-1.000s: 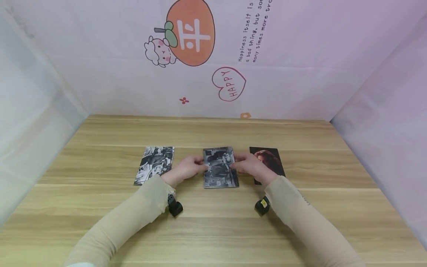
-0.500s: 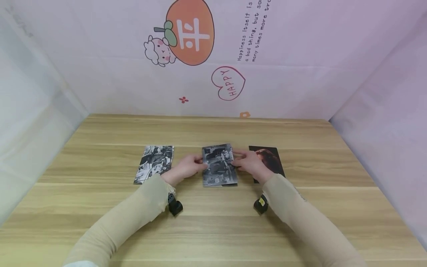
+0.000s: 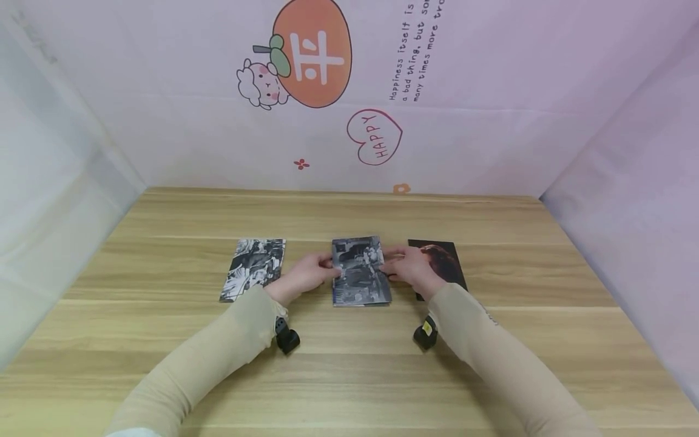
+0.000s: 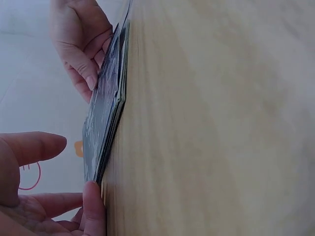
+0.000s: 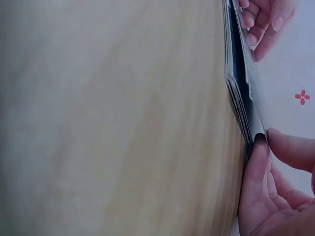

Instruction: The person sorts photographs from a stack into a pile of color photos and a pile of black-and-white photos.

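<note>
Two-hand handling of a photo stack (image 4: 110,130), which is lying mid-counter (image 3: 355,388) b/w two other photos. The R hand (image 3: 411,270) is pinching the R edge of the top photo (image 3: 358,270), thumb above & finger below; a gap is showing b/w it and the sheets beneath (R wrist view). The L hand (image 3: 306,276) is touching the L edge of the photo stack w/ extended fingers, its thumb standing apart (L wrist view); pressure can't be judged. Sheet count is staying unclear, & small detail in the top photo is blurring. To the L, a B&W photo (image 3: 253,267) is lying partly hidden at its near R corner by the L hand & wrist. To the R, a dark photo (image 3: 445,264) w/ reddish hair is lying partly covered by the R hand. Both sleeves (image 3: 218,346) are running off the near edge; tiny lettering on the R one is illegible, as is the yellow label on the R wrist device (image 3: 426,334). On the far backdrop (image 3: 491,145), a heart (image 3: 375,138) is reading "HAPPY", sideways; text lines (image 3: 417,54) are starting "Happiness itself is", "a bad thing, but", "many times more", the rest cut off at top. An orange fruit print (image 3: 330,91) w/ a white character is also being cropped.
</note>
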A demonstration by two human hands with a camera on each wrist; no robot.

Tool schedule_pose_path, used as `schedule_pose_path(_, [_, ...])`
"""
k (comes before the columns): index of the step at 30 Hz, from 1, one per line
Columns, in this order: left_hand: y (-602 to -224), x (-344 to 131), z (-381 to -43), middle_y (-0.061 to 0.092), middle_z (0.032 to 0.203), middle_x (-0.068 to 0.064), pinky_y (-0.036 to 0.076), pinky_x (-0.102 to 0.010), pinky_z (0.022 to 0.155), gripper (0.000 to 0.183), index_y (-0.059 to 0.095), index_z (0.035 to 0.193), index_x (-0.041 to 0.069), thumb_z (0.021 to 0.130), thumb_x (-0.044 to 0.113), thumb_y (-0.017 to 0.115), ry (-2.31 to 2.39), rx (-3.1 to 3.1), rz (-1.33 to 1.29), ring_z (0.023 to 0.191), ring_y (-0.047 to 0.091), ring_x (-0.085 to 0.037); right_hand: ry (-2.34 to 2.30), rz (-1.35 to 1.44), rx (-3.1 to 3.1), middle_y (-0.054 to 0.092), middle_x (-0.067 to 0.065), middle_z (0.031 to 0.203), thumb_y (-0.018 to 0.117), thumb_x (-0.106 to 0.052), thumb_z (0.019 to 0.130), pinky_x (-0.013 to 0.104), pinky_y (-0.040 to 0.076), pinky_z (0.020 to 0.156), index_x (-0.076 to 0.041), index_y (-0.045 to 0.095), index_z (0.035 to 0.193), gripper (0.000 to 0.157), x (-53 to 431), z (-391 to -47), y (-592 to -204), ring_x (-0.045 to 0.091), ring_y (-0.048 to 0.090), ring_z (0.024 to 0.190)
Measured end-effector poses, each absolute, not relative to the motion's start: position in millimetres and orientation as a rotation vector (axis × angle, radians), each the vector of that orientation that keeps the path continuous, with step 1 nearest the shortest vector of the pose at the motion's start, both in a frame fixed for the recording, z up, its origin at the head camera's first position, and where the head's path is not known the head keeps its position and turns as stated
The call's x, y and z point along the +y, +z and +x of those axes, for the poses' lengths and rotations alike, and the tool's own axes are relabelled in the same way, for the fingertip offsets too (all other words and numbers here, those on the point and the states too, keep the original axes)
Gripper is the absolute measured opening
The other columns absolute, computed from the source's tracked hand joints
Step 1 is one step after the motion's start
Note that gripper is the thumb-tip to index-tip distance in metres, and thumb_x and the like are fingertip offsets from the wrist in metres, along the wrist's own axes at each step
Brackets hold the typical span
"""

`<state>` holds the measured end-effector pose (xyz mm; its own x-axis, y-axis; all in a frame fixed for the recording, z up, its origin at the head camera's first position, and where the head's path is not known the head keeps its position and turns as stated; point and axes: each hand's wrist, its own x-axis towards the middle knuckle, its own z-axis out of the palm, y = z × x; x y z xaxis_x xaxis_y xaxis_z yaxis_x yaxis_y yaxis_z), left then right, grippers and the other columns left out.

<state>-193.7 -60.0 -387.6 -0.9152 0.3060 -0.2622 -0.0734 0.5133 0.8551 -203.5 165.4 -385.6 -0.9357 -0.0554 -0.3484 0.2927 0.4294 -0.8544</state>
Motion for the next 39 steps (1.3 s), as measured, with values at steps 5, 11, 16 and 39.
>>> schedule_pose_path(5, [-386.5,-61.8,-192.6,0.058,0.12,-0.019,0.047,-0.022,0.063,0.055,0.04,0.14,-0.006,0.091,0.014,0.059,1.396,2.382,0.214,0.081,0.056,-0.016,-1.47,0.232,2.406,0.065,0.022,0.116,0.063,-0.002,0.088,0.028,0.058,0.073,0.0,0.054,0.128,0.042,167.5,-201.8,-382.0,0.022,0.066,0.095])
schedule_pose_path(11, [-384.8,-63.6,-191.4,0.057,0.124,-0.022,0.053,-0.028,0.075,0.049,0.043,0.138,-0.004,0.094,0.014,0.055,1.458,2.35,0.154,0.099,0.063,-0.028,-1.445,0.259,2.488,0.066,0.021,0.112,0.064,-0.002,0.088,0.027,0.057,0.07,-0.001,0.056,0.125,0.038,170.2,-202.7,-379.9,0.022,0.066,0.091])
schedule_pose_path(16, [-384.6,-62.8,-191.9,0.053,0.129,-0.026,0.053,-0.034,0.09,0.048,0.04,0.138,-0.007,0.095,0.012,0.052,1.513,2.3,0.154,0.11,0.06,-0.033,-1.454,0.259,2.507,0.067,0.021,0.11,0.065,-0.003,0.087,0.026,0.057,0.07,-0.001,0.057,0.124,0.038,170.6,-202.9,-378.7,0.022,0.066,0.091])
schedule_pose_path(39, [-388.0,-60.2,-190.3,0.055,0.125,-0.027,0.053,-0.034,0.091,0.058,0.036,0.141,-0.007,0.089,0.003,0.059,1.591,2.262,0.141,0.113,0.057,-0.034,-1.665,0.198,2.328,0.055,0.011,0.108,0.058,-0.003,0.092,0.025,0.056,0.074,-0.01,0.049,0.136,0.046,168.7,-198.7,-382.6,0.014,0.059,0.088])
